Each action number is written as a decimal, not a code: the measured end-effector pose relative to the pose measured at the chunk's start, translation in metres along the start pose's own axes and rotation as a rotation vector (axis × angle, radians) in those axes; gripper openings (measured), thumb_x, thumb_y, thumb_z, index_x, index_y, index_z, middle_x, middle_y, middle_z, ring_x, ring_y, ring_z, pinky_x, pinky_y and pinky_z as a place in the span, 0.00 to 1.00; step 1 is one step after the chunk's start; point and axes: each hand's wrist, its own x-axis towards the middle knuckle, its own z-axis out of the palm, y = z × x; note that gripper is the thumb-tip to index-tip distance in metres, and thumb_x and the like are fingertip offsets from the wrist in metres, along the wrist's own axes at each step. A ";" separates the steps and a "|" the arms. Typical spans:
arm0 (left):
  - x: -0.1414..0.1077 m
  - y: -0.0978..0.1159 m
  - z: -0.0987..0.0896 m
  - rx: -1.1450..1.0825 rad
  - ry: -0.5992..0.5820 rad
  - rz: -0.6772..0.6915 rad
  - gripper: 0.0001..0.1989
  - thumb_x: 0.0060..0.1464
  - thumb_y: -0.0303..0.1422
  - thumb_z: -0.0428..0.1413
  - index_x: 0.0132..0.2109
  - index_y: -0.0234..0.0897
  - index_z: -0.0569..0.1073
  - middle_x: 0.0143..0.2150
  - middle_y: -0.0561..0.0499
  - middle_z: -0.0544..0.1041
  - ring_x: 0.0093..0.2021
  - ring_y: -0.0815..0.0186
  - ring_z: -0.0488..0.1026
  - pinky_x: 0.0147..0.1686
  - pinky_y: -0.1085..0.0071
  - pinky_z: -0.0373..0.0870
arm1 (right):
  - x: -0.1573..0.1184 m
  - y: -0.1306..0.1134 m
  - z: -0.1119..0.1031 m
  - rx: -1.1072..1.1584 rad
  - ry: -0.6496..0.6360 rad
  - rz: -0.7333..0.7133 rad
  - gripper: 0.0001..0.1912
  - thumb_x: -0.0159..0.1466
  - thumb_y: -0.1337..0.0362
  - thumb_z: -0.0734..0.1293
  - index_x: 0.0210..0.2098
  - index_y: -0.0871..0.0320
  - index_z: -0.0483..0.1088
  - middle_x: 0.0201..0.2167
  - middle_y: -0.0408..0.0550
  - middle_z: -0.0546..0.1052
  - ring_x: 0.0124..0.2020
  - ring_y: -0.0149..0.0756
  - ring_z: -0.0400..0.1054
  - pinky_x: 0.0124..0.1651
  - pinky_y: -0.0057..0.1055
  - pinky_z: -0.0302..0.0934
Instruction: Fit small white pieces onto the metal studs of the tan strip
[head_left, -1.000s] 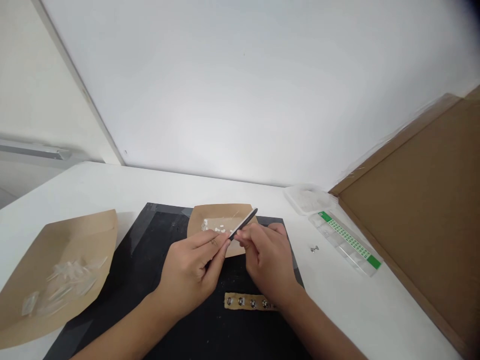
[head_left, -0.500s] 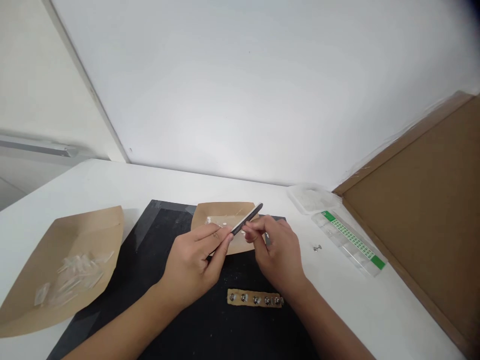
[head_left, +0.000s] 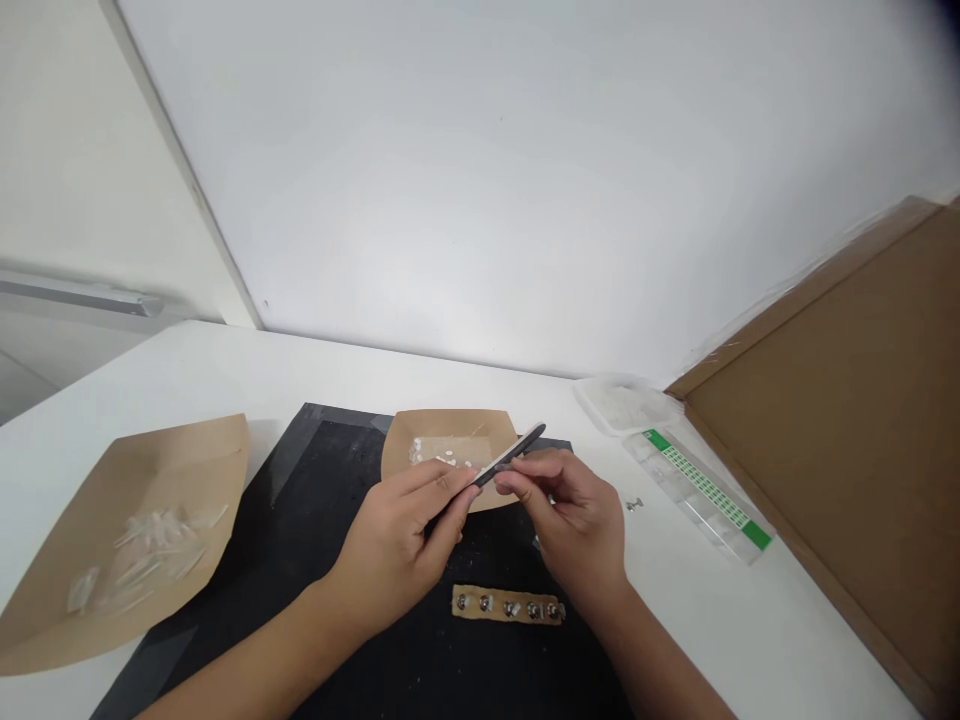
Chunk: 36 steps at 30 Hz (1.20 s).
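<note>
My left hand (head_left: pixel 405 525) pinches one end of a slim nail file (head_left: pixel 517 452), dark on one face and pale along its edge. The file slants up to the right over the small brown paper tray (head_left: pixel 397 455), which holds several small white pieces. At the file's middle, my right hand (head_left: pixel 581 515) has its thumb and forefinger pressed together; what sits between them is too small to make out. Below both hands, a brown strip (head_left: pixel 497 606) bearing several small shiny metal pieces lies on the black mat (head_left: pixel 360 660).
On the left, a larger brown paper tray (head_left: pixel 172 455) holds several clear plastic slivers (head_left: pixel 157 530). At the right lie a small metal piece (head_left: pixel 635 504), a clear packet with a green-edged label (head_left: pixel 705 490) and a translucent plastic case (head_left: pixel 626 405). A brown board (head_left: pixel 840 430) stands beyond them.
Both hands have shifted slightly right and down, with the nail file between them. My right fingers remain close to the file's middle.
</note>
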 end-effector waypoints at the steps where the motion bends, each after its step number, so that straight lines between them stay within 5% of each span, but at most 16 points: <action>1: 0.000 0.001 0.000 -0.012 -0.005 -0.012 0.14 0.70 0.24 0.56 0.57 0.38 0.80 0.40 0.49 0.82 0.29 0.71 0.78 0.36 0.74 0.77 | 0.000 0.001 0.000 -0.021 -0.006 -0.021 0.03 0.68 0.64 0.76 0.38 0.49 0.80 0.33 0.39 0.84 0.32 0.33 0.78 0.35 0.29 0.70; 12: 0.002 0.002 0.001 -0.148 -0.019 -0.087 0.17 0.71 0.25 0.55 0.60 0.39 0.81 0.31 0.53 0.79 0.24 0.73 0.76 0.31 0.77 0.77 | -0.002 -0.004 0.002 -0.147 0.025 -0.198 0.04 0.71 0.68 0.72 0.39 0.53 0.76 0.30 0.41 0.80 0.28 0.32 0.73 0.32 0.30 0.66; 21: 0.004 0.003 0.000 -0.184 -0.038 -0.259 0.10 0.70 0.31 0.59 0.46 0.43 0.87 0.33 0.54 0.86 0.42 0.64 0.85 0.50 0.70 0.80 | 0.000 0.002 0.002 -0.305 0.131 -0.318 0.07 0.72 0.70 0.71 0.38 0.54 0.72 0.31 0.43 0.77 0.31 0.33 0.73 0.35 0.31 0.67; 26: 0.005 -0.001 -0.003 -0.158 -0.067 -0.274 0.11 0.69 0.33 0.59 0.52 0.42 0.86 0.22 0.57 0.82 0.33 0.63 0.84 0.46 0.66 0.81 | 0.004 0.006 0.000 -0.331 -0.014 -0.310 0.05 0.74 0.68 0.68 0.40 0.53 0.70 0.32 0.43 0.77 0.32 0.35 0.73 0.34 0.32 0.67; 31: 0.006 -0.003 -0.005 -0.130 -0.068 -0.220 0.12 0.69 0.32 0.59 0.54 0.42 0.85 0.22 0.59 0.81 0.25 0.68 0.80 0.37 0.70 0.80 | 0.003 0.003 0.000 -0.315 -0.110 -0.308 0.09 0.76 0.69 0.65 0.38 0.52 0.68 0.32 0.45 0.77 0.33 0.37 0.74 0.35 0.34 0.67; 36: 0.005 -0.005 -0.004 -0.119 -0.070 -0.207 0.11 0.70 0.32 0.59 0.53 0.42 0.85 0.20 0.59 0.79 0.26 0.67 0.80 0.40 0.71 0.79 | 0.005 0.003 0.005 -0.430 -0.029 -0.395 0.08 0.75 0.70 0.65 0.38 0.52 0.67 0.30 0.45 0.77 0.32 0.39 0.71 0.39 0.38 0.64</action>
